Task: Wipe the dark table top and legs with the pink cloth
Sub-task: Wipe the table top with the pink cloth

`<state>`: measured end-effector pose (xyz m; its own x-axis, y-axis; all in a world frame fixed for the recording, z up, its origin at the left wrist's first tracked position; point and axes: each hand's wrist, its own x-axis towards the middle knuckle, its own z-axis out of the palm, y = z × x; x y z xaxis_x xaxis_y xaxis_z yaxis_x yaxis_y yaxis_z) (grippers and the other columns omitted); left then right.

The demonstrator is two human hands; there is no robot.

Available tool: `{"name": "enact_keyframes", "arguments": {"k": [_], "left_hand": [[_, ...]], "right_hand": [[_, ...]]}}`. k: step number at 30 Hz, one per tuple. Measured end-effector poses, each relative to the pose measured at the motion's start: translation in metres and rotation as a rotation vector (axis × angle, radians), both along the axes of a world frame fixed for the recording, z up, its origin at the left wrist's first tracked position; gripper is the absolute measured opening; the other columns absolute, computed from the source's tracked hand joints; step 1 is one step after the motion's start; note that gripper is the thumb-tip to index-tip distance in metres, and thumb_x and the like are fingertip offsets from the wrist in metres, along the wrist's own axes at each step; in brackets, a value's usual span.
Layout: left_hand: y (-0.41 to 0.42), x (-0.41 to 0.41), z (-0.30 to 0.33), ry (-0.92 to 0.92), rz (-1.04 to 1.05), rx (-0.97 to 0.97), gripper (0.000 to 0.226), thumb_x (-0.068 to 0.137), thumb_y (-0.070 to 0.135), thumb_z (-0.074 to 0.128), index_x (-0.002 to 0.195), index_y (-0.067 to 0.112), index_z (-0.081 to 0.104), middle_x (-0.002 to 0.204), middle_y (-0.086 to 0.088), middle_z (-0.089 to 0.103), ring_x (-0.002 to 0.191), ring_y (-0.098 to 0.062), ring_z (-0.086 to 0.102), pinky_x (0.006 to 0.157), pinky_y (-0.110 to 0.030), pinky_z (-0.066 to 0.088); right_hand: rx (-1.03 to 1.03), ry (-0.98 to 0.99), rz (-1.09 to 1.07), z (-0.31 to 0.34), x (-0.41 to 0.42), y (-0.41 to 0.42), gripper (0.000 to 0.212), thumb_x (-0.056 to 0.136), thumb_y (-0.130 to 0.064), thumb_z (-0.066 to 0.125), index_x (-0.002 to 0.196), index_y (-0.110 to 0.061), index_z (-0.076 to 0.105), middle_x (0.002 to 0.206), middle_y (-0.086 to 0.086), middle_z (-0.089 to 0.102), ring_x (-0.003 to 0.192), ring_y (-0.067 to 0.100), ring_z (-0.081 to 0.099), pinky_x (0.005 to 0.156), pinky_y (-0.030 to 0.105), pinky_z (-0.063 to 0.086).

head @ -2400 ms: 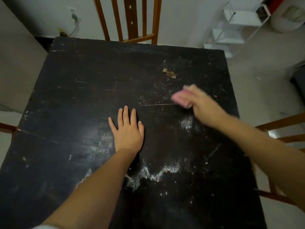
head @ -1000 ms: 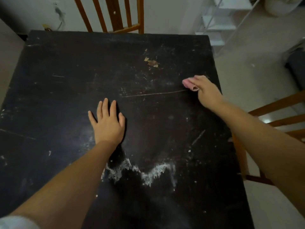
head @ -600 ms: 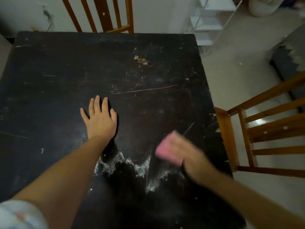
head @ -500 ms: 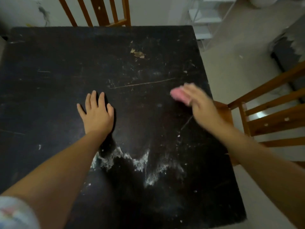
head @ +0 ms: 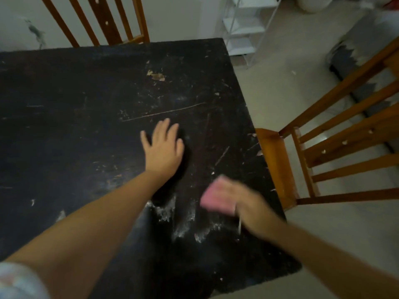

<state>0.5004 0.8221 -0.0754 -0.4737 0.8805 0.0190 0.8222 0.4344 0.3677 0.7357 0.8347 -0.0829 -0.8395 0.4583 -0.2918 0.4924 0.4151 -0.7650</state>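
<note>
While your right hand (head: 241, 201), blurred, grips the pink cloth (head: 212, 198), white residue (head: 185, 219) lies just at its seven o'clock. Your left hand (head: 163, 147) rests flat, fingers straight, on the dark table top (head: 75, 108) at the cloth's eleven o'clock.

The dark, scratched wooden table top (head: 75, 130) lay bare along its far edge and left side, with nothing standing on it there. A flat left hand (head: 163, 147) pressed near the middle, its forearm crossing from the near left corner. The blurred right hand (head: 235, 199) with the pink cloth (head: 212, 198) occupied the stretch by the right edge. An orange-brown slatted wooden chair (head: 278, 162) stood close against the right edge; another wooden chair back (head: 103, 22) rose behind the far edge.
</note>
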Motion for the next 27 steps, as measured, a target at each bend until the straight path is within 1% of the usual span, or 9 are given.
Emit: {"name": "enact_keyframes", "arguments": {"k": [3, 6, 10, 14, 16, 18, 20, 22, 27], "left_hand": [[0.008, 0.018, -0.013, 0.036, -0.074, -0.063, 0.046, 0.097, 0.030, 0.033, 0.142, 0.021, 0.031, 0.153, -0.003, 0.021, 0.143, -0.018, 0.010, 0.111, -0.055, -0.004], [0.006, 0.019, -0.021, 0.059, -0.017, -0.081, 0.046, 0.097, 0.030, 0.031, 0.142, 0.021, 0.028, 0.154, -0.003, 0.018, 0.143, -0.019, 0.006, 0.112, -0.053, -0.005], [0.007, 0.020, -0.019, 0.064, -0.017, -0.079, 0.046, 0.097, 0.030, 0.030, 0.142, 0.020, 0.027, 0.154, -0.004, 0.017, 0.143, -0.020, 0.005, 0.112, -0.052, -0.005], [0.006, 0.021, -0.018, 0.062, -0.026, -0.087, 0.046, 0.097, 0.030, 0.030, 0.142, 0.020, 0.028, 0.154, -0.004, 0.018, 0.143, -0.020, 0.006, 0.113, -0.053, -0.003], [0.005, 0.020, -0.015, 0.028, -0.035, -0.110, 0.047, 0.097, 0.030, 0.031, 0.143, 0.019, 0.027, 0.154, -0.004, 0.017, 0.143, -0.019, 0.005, 0.113, -0.053, -0.003], [-0.001, 0.022, -0.007, -0.016, -0.052, -0.112, 0.047, 0.097, 0.030, 0.032, 0.143, 0.017, 0.027, 0.154, -0.004, 0.018, 0.143, -0.019, 0.007, 0.114, -0.052, -0.004], [-0.019, 0.027, 0.003, -0.031, -0.073, -0.084, 0.047, 0.097, 0.029, 0.032, 0.142, 0.016, 0.028, 0.153, -0.004, 0.022, 0.142, -0.018, 0.012, 0.114, -0.051, -0.004], [-0.052, 0.033, 0.008, -0.027, -0.098, -0.038, 0.047, 0.097, 0.031, 0.032, 0.141, 0.016, 0.031, 0.151, -0.003, 0.026, 0.141, -0.017, 0.017, 0.114, -0.049, -0.002], [-0.162, 0.038, 0.000, -0.002, -0.153, -0.025, 0.052, 0.091, 0.037, 0.026, 0.136, 0.014, 0.039, 0.145, -0.006, 0.038, 0.134, -0.015, 0.026, 0.113, -0.048, 0.003]], "right_hand": [[0.184, 0.125, -0.348, 0.035, -0.021, 0.103, 0.039, 0.098, -0.003, 0.039, 0.126, -0.023, 0.058, 0.137, -0.010, 0.051, 0.133, 0.005, 0.038, 0.116, 0.024, 0.016], [0.368, -0.095, -0.398, 0.029, -0.020, 0.130, 0.055, 0.092, 0.009, 0.035, 0.139, -0.021, 0.043, 0.152, -0.001, 0.031, 0.142, 0.013, 0.019, 0.114, 0.024, 0.007], [0.394, -0.002, -0.204, -0.009, 0.015, 0.051, 0.058, 0.087, 0.003, 0.026, 0.141, -0.017, 0.035, 0.155, 0.015, 0.019, 0.145, 0.028, 0.003, 0.115, 0.025, -0.009], [0.258, -0.051, -0.066, -0.019, 0.054, -0.066, 0.074, 0.086, 0.005, 0.040, 0.137, -0.047, 0.024, 0.157, -0.009, 0.013, 0.146, 0.015, -0.003, 0.114, 0.031, -0.020], [0.042, 0.067, 0.024, 0.002, 0.056, -0.084, 0.072, 0.090, -0.001, 0.040, 0.126, -0.062, 0.031, 0.152, -0.020, 0.022, 0.145, 0.005, 0.005, 0.119, 0.033, -0.004], [-0.228, 0.272, -0.120, 0.028, 0.050, -0.067, 0.052, 0.096, -0.008, 0.037, 0.125, -0.049, 0.050, 0.139, -0.020, 0.046, 0.136, 0.001, 0.033, 0.117, 0.027, 0.021], [-0.173, 0.335, -0.506, 0.041, 0.042, -0.025, 0.036, 0.099, -0.008, 0.040, 0.126, -0.025, 0.058, 0.134, -0.009, 0.055, 0.125, 0.001, 0.046, 0.105, 0.021, 0.038], [0.031, 0.156, -0.718, 0.041, 0.040, 0.015, 0.042, 0.098, -0.004, 0.040, 0.133, -0.023, 0.051, 0.144, -0.008, 0.042, 0.131, 0.004, 0.038, 0.102, 0.018, 0.042], [0.396, -0.291, -0.375, 0.003, 0.033, -0.032, 0.069, 0.092, 0.004, 0.041, 0.146, -0.023, 0.008, 0.158, 0.004, 0.007, 0.146, 0.028, -0.002, 0.117, 0.043, -0.010]]}}
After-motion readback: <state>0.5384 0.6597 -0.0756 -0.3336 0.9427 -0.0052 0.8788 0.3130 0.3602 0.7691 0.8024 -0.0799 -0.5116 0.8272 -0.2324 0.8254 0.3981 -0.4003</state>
